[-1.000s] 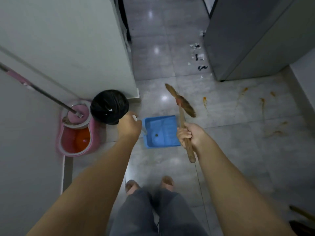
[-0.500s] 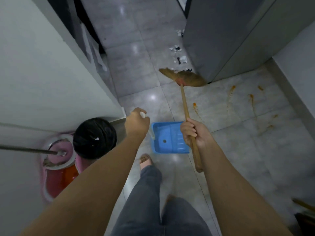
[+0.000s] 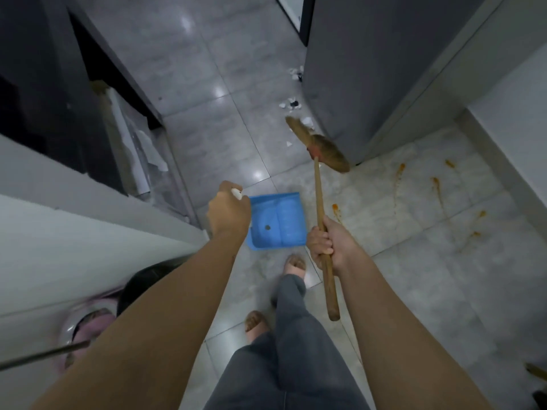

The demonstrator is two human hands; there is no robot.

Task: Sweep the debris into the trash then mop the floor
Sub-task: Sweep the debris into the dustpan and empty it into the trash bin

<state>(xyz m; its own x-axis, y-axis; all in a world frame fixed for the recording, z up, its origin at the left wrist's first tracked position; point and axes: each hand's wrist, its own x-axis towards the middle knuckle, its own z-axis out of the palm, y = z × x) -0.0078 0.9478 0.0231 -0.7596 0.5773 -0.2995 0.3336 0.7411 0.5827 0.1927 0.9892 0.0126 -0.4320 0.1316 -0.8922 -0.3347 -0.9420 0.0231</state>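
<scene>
Broom (image 3: 321,208) and dustpan (image 3: 284,220) held over the tiled floor (image 3: 207,69), one in each hand.

Right hand (image 3: 325,247) wraps all its fingers round the wooden broom shaft, the bristle head raised toward twelve o'clock, close beside the grey appliance (image 3: 370,69). Left hand (image 3: 229,213) is fisted round the dustpan's white handle (image 3: 236,194); the blue pan hangs at its three o'clock, with a small dark bit (image 3: 267,227) inside. Paper scraps (image 3: 291,104), white and dark, lie at the pan's twelve o'clock, and orange stains (image 3: 435,184) at its three o'clock. Trash bin (image 3: 139,287) and pink mop bucket (image 3: 88,324) sit at seven o'clock.
</scene>
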